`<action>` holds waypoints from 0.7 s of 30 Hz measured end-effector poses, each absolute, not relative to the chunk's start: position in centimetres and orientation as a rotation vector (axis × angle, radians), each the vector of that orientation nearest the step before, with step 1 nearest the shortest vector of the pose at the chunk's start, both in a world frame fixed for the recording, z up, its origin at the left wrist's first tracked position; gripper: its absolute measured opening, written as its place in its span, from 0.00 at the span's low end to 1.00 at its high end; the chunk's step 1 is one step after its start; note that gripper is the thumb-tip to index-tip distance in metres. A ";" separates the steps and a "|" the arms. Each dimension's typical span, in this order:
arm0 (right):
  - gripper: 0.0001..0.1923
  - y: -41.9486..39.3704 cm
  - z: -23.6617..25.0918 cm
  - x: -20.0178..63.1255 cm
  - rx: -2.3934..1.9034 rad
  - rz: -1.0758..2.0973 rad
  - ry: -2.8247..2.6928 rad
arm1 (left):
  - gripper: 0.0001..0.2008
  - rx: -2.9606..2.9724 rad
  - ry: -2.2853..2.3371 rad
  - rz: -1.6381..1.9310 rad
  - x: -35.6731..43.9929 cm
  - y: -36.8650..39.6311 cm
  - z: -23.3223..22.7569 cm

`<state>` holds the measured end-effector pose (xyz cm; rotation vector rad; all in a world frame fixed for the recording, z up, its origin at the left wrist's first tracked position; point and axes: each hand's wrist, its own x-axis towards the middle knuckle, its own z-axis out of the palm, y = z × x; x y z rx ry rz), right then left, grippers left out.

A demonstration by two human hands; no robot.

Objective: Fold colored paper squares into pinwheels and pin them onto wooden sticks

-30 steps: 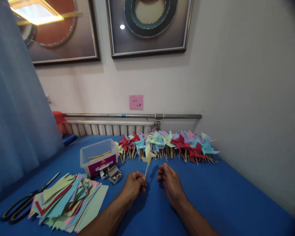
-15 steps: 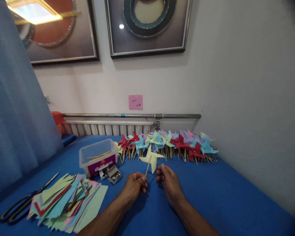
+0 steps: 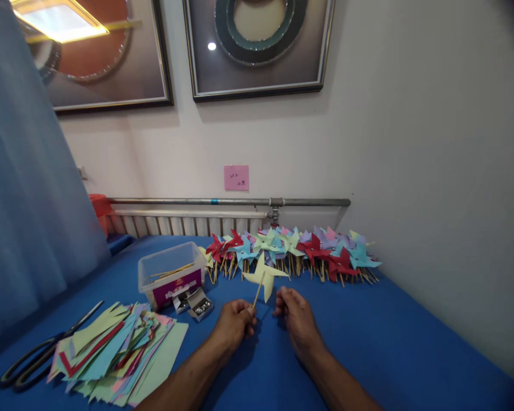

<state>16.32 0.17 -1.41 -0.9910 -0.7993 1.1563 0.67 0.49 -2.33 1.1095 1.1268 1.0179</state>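
Observation:
My left hand (image 3: 235, 321) pinches the thin wooden stick of a pale yellow paper pinwheel (image 3: 264, 276) and holds it upright over the blue table (image 3: 389, 342). The pinwheel's flat face is turned toward me. My right hand (image 3: 293, 317) rests just to the right of the stick, fingers curled, nothing visibly in it. Behind the hands a long row of finished pinwheels (image 3: 291, 251) in red, blue, green and purple lies along the wall.
A clear plastic box (image 3: 171, 274) with wooden sticks stands left of the hands, with small open boxes of metal pins (image 3: 195, 302) in front. A stack of cut coloured paper (image 3: 115, 351) and black scissors (image 3: 38, 354) lie at the left. A radiator pipe (image 3: 231, 201) runs along the wall.
The yellow pinwheel has turned from edge-on to face me, its blades spread flat. My right hand has shifted slightly nearer the stick. My left hand keeps its grip.

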 end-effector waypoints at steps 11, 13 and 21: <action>0.21 -0.4 -0.2 16.6 -0.999 0.959 -0.996 | 0.10 1.195 1.201 1.010 0.8 0.0 -1.6; 0.21 -0.3 0.1 16.9 -1.002 0.932 -1.012 | 0.10 1.207 1.196 0.996 0.8 -0.2 -1.4; 0.24 -0.1 0.1 17.4 -1.036 0.939 -1.029 | 0.08 1.290 1.204 0.988 0.9 -0.5 -1.6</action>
